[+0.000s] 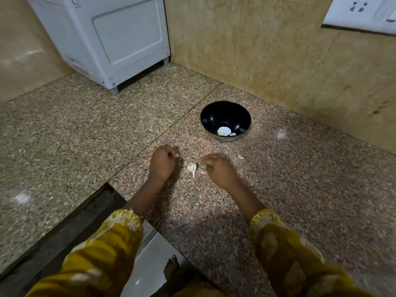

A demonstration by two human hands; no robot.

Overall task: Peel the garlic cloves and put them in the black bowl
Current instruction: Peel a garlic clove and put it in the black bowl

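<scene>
While peeled cloves (pixel 224 131) lie in black bowl (pixel 214 115), left hand (pixel 162 161) pinching skin (pixel 177 155), right hand (pixel 218 168) curled, hold unclear

Curled fingers (pixel 207 160) of the right hand (pixel 220 169) hide their grip; the white appliance (pixel 120 39) is cut off above.

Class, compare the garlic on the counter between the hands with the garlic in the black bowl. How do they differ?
The counter garlic tapers to a pointed tail; the bowl garlic looks rounder and brighter white. The counter garlic lies loose on the granite; the bowl garlic sits at the bottom of the black bowl. Both are pale and untouched.
</scene>
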